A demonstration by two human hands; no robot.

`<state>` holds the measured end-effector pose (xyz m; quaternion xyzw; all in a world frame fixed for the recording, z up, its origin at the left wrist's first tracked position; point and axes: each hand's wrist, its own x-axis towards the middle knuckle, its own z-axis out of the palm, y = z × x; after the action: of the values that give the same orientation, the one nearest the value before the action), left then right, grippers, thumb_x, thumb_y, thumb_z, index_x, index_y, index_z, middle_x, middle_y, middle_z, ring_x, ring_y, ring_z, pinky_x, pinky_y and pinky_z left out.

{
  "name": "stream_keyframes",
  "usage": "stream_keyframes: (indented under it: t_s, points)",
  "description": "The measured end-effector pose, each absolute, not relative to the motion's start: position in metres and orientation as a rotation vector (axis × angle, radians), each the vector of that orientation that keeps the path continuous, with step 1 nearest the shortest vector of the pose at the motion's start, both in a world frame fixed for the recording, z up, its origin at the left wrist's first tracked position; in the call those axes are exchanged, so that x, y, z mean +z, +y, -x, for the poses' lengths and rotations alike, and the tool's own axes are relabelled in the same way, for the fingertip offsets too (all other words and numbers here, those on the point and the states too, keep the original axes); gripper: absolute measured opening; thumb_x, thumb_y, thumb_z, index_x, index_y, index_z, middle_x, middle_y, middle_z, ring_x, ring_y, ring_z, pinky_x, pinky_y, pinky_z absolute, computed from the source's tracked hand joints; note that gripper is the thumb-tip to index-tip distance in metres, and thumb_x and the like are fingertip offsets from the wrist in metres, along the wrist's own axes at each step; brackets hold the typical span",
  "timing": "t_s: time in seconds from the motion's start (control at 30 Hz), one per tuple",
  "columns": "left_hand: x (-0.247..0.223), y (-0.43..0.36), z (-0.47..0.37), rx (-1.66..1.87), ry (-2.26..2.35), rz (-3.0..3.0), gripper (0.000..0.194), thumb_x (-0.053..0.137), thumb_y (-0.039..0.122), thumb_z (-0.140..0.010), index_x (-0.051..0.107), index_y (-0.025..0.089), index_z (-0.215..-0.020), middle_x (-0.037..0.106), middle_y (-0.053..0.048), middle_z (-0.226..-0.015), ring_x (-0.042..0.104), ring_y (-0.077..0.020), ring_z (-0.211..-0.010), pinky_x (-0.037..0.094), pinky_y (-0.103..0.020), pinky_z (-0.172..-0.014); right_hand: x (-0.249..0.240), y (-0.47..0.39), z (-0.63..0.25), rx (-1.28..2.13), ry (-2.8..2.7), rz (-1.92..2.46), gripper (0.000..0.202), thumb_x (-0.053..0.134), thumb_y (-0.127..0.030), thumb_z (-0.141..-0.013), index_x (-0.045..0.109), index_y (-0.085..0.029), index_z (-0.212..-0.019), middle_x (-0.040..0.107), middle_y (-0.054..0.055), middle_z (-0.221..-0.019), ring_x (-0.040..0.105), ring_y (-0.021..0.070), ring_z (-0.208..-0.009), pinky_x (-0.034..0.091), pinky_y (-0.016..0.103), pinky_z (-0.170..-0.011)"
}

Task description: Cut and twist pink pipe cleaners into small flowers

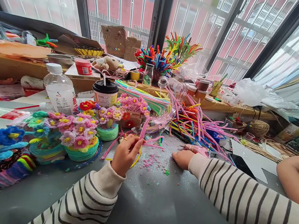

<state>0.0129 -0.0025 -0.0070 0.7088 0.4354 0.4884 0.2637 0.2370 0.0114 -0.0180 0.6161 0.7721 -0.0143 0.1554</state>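
On the grey worktop (pixel 146 214), the left hand (pixel 125 153) has its grip clamped on a pink fuzzy stem (pixel 144 127), which projects upward from the fingertips. The right hand (pixel 183 159) is positioned low at the worktop, just beside a pink tool (pixel 199 150); whether its grip is closed on the tool cannot be determined. Pink clippings (pixel 149 162) lie between the hands. To the left, fuzzy flowers (pixel 80 141) stand in coiled pots (pixel 80 155). Beyond, a heap of coloured stems (pixel 193 124) extends toward a wooden ledge (pixel 30 68).
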Motion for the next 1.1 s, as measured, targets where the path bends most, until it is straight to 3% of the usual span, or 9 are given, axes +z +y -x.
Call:
stream_keyframes:
  t_s: [0.2, 0.57, 0.7, 0.83, 1.1]
  points:
    - [-0.008, -0.002, -0.013, 1.332, 1.176, -1.913, 0.025, 0.039, 0.031, -0.078, 0.057, 0.013, -0.076, 0.048, -0.003, -0.069, 0.048, -0.0104, -0.057, 0.039, -0.022, -0.054, -0.005, 0.005, -0.233, -0.040, 2.206, -1.428, 0.024, 0.036, -0.007, -0.075, 0.052, -0.011, -0.094, 0.063, 0.013, -0.081, 0.059, 0.0218, -0.073, 0.041, 0.030, -0.057]
    - [-0.008, -0.003, -0.012, 1.331, 1.182, -1.915, 0.024, 0.039, 0.029, -0.078, 0.057, 0.013, -0.078, 0.050, -0.003, -0.070, 0.049, -0.0112, -0.060, 0.039, -0.022, -0.056, -0.009, 0.013, -0.236, 0.026, 2.194, -1.325, 0.028, 0.030, -0.007, -0.076, 0.050, -0.009, -0.097, 0.062, 0.016, -0.082, 0.060, 0.0231, -0.074, 0.042, 0.032, -0.057]
    - [-0.005, -0.004, -0.012, 1.310, 1.180, -1.916, 0.023, 0.040, 0.029, -0.078, 0.057, 0.013, -0.077, 0.050, -0.003, -0.069, 0.048, -0.0107, -0.059, 0.038, -0.022, -0.054, 0.002, 0.018, -0.241, 0.022, 2.182, -1.253, 0.033, 0.031, -0.006, -0.076, 0.049, -0.014, -0.102, 0.062, 0.013, -0.087, 0.059, 0.0225, -0.080, 0.043, 0.033, -0.062]
    - [-0.005, -0.004, -0.012, 1.320, 1.183, -1.912, 0.023, 0.040, 0.028, -0.078, 0.057, 0.013, -0.077, 0.049, -0.002, -0.067, 0.047, -0.0094, -0.054, 0.038, -0.022, -0.052, 0.009, 0.024, -0.239, 0.021, 2.150, -1.187, 0.030, 0.036, -0.015, -0.077, 0.052, -0.018, -0.103, 0.062, 0.012, -0.089, 0.058, 0.0234, -0.083, 0.043, 0.034, -0.063]
    - [-0.005, -0.004, -0.013, 1.288, 1.200, -1.947, 0.023, 0.040, 0.028, -0.078, 0.057, 0.013, -0.077, 0.049, -0.002, -0.067, 0.046, -0.0094, -0.053, 0.038, -0.021, -0.053, 0.009, 0.021, -0.229, 0.052, 2.129, -1.170, 0.032, 0.034, -0.010, -0.075, 0.054, -0.013, -0.100, 0.062, 0.016, -0.086, 0.057, 0.0250, -0.084, 0.043, 0.036, -0.063]
